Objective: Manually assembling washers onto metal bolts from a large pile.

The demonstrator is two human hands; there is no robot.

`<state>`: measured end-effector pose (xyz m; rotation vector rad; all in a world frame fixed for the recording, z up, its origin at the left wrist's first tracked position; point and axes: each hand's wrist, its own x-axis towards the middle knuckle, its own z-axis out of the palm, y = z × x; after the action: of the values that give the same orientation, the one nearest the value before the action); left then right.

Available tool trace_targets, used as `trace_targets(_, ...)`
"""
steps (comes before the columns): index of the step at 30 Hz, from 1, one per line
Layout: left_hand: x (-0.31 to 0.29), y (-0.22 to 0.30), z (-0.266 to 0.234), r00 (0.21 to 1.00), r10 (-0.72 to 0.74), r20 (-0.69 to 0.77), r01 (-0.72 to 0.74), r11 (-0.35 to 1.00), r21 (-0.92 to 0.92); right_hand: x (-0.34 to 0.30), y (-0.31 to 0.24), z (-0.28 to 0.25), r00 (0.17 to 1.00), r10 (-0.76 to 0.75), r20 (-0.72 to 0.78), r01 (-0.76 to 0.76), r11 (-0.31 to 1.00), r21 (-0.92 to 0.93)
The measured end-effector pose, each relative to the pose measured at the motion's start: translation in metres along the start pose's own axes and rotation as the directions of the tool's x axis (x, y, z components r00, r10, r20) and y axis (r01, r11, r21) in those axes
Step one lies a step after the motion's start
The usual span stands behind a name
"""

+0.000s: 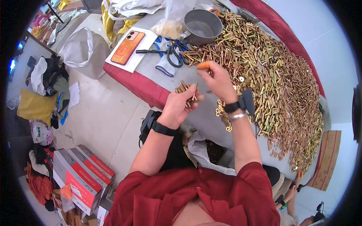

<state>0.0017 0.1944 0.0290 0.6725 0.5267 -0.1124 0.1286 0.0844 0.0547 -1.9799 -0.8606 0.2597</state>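
My left hand is closed around a bunch of short brass-coloured metal tubes, their ends sticking out past the fingers. To its right, my right hand hangs over the table with an orange finger cot on the index finger. Its thumb and index finger are apart and I see nothing between them; the other fingers are partly hidden. A large heap of the same kind of metal tubes spreads from the back to the right. Several flat brass-coloured washers lie beside my right wrist.
At the back stand a grey metal pot, black-handled scissors, a blue-and-white glove and an orange phone on a white box. Red-and-white cartons stand on the floor at left. Another person's hands show at lower right.
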Motion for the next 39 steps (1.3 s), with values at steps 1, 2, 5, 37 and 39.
trace_targets(1, 0.001, -0.001, 0.000, 0.995, 0.053, -0.081, -0.058, 0.996, -0.065, 0.013, 0.009, 0.008, 0.975, -0.218, -0.046, 0.188, 0.915, -0.356)
trace_targets(2, 0.001, -0.002, -0.001, 0.981, 0.100, -0.165, -0.121, 0.985, -0.125, 0.027, 0.016, 0.018, 0.974, -0.224, -0.045, 0.194, 0.915, -0.353)
trace_targets(5, 0.002, -0.001, -0.004, 0.960, 0.192, -0.203, -0.221, 0.967, -0.127, 0.056, 0.024, 0.050, 0.873, -0.476, -0.105, 0.306, 0.701, -0.644)
trace_targets(37, 0.009, -0.008, -0.002, 0.991, 0.116, -0.062, -0.125, 0.979, -0.162, -0.055, 0.008, 0.001, 0.916, 0.317, 0.247, -0.387, 0.532, 0.754)
trace_targets(39, 0.009, -0.010, 0.000, 0.994, 0.100, -0.046, -0.106, 0.982, -0.154, -0.056, 0.001, 0.000, 0.916, 0.333, 0.224, -0.397, 0.666, 0.632)
